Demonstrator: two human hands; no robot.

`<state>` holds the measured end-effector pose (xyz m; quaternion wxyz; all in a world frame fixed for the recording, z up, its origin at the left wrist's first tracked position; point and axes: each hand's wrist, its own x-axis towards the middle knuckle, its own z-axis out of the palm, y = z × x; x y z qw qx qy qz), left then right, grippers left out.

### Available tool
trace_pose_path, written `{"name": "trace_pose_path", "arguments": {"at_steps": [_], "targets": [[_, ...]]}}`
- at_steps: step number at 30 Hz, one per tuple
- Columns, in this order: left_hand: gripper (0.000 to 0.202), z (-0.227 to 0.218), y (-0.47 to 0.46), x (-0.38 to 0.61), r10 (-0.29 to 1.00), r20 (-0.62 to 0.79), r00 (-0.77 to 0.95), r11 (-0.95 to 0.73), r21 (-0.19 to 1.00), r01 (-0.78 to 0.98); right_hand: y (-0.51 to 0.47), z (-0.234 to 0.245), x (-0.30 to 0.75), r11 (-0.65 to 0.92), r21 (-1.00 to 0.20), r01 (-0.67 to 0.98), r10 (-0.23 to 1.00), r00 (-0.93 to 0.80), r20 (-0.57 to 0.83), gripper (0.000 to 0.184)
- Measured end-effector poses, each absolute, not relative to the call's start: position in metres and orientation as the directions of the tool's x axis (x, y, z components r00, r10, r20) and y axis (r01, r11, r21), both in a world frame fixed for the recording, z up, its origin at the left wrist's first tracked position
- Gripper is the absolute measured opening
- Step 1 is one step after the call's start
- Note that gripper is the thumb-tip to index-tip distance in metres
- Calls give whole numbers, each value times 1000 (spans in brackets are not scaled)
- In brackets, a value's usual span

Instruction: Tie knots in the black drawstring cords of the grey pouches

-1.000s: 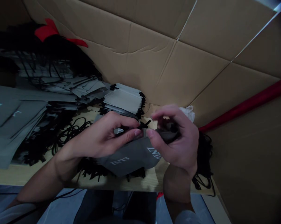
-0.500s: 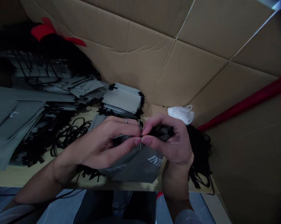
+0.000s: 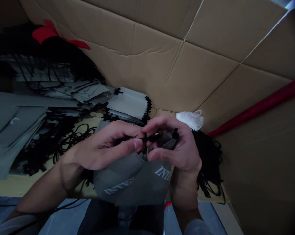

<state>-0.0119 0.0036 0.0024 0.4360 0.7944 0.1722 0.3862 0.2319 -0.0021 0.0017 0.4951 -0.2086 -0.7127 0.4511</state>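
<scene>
A grey fabric pouch with white lettering (image 3: 142, 182) hangs below my hands above the table's front edge. Its upper part is bunched, and I cannot tell whether it is one folded pouch or two. My left hand (image 3: 105, 145) pinches a black cord (image 3: 151, 138) between thumb and fingers at the pouch's top. The curled fingers of my right hand (image 3: 184, 147) are around the bunched grey fabric, with a black cord end (image 3: 175, 133) showing inside. Its index fingertip meets the cord close to my left fingers. The exact grip is partly hidden.
Stacks of grey pouches (image 3: 12, 137) with black cords fill the left side. Another stack (image 3: 128, 106) stands behind my hands. Loose black cords (image 3: 74, 138) lie to the left, a black cord pile (image 3: 208, 163) to the right. A white plastic bag (image 3: 190, 119) rests against the cardboard wall (image 3: 149, 65).
My fingertips, pressed together before, have parted a little, and a length of black cord now shows between them. The pouch hangs slightly lower, with more of its lettering visible.
</scene>
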Motion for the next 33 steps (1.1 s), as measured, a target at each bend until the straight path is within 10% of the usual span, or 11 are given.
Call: {"name": "trace_pose_path", "arguments": {"at_steps": [10,18,33], "targets": [[39,-2,12,-11,701,284,654,-331,942,-55,-13,5,238,673,-738,38,723,-245,646,32],[31,2,17,-7,579,493,649,-658,752,16,-18,6,231,706,-674,216,708,-208,674,23],[34,1,26,-9,461,492,738,-592,791,-158,-6,-3,230,499,-865,-57,817,-303,491,22]]}}
